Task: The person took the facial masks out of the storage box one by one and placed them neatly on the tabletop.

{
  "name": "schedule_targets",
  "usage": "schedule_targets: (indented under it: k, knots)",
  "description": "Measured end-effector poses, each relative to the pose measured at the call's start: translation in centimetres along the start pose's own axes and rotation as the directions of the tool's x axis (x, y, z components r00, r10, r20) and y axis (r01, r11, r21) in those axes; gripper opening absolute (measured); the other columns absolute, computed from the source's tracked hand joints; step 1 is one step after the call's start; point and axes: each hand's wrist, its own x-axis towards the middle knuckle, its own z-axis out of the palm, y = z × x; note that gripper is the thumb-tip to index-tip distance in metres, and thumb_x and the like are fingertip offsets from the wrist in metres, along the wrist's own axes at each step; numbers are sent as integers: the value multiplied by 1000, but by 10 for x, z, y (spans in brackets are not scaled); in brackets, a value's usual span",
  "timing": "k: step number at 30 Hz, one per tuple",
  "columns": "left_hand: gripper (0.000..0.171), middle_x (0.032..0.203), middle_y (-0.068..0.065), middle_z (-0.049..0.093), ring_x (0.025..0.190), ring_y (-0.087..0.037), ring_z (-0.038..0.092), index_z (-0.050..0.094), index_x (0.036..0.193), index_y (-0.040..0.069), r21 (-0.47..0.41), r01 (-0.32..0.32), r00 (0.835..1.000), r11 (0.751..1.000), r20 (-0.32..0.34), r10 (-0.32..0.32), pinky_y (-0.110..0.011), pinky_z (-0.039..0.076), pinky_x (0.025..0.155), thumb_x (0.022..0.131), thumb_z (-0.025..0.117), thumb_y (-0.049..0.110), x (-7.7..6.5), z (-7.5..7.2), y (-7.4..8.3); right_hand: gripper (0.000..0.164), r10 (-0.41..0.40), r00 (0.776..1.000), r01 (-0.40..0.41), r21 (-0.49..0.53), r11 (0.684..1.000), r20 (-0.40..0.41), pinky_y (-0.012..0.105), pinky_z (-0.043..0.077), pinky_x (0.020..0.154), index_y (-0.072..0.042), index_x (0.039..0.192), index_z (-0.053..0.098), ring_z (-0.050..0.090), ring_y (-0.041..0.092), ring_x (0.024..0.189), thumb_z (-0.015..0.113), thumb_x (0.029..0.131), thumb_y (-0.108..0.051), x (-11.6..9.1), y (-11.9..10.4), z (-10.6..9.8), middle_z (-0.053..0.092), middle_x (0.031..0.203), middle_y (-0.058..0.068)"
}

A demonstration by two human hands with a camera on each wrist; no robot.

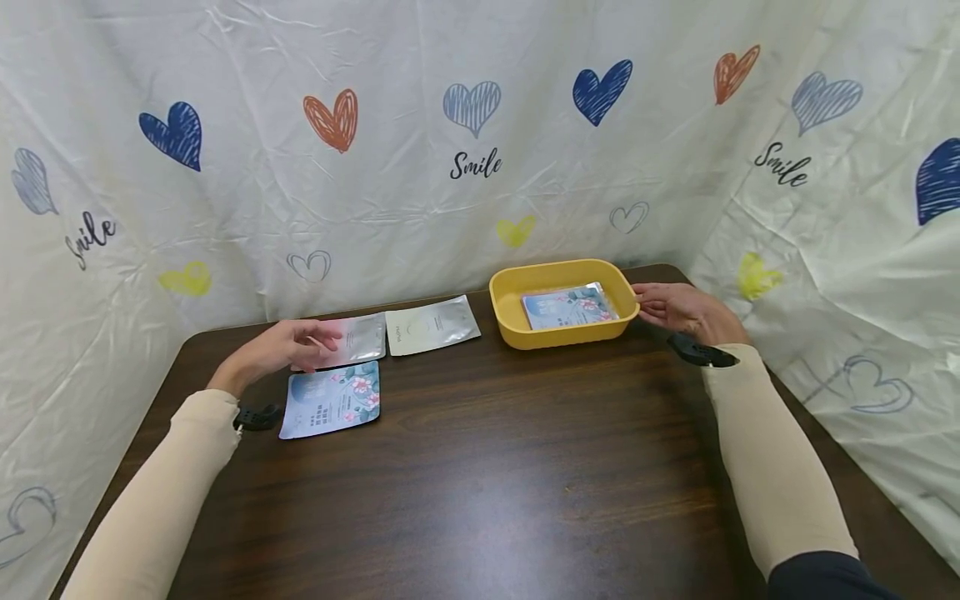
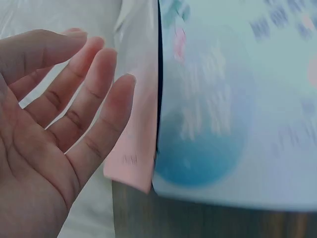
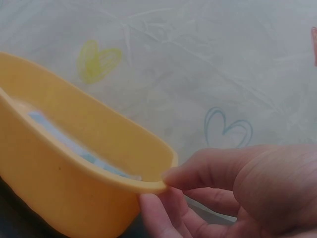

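Observation:
My left hand (image 1: 288,343) hovers over a pink and silver sachet (image 1: 358,339), its fingers loosely bent with nothing between them in the left wrist view. Just in front of that sachet lies a light blue floral sachet (image 1: 332,400). A cream and silver sachet (image 1: 432,325) lies to the right of the pink one. At the back right stands a yellow basin (image 1: 558,337) holding a blue floral sachet (image 1: 567,307). With thumb and fingers, my right hand (image 1: 686,310) pinches the basin's right rim, as the right wrist view shows.
The dark wooden table (image 1: 480,475) runs back to a white curtain (image 1: 405,192) printed with hearts. More of this curtain rises along the left and right sides.

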Motion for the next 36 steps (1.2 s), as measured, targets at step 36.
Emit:
schedule_targets:
  k: [36]
  knots:
    - [39,132,-32,54,120,-50,58,60,134,2,-187,-205,972,961,78,223,-48,60,87,97,68,9,117,63,97,48,-2,1000,1,-27,1000,-29,26,57,91,-7,149,45,69,12,92,59,102,-6,-4,0,3,74,102,-1]
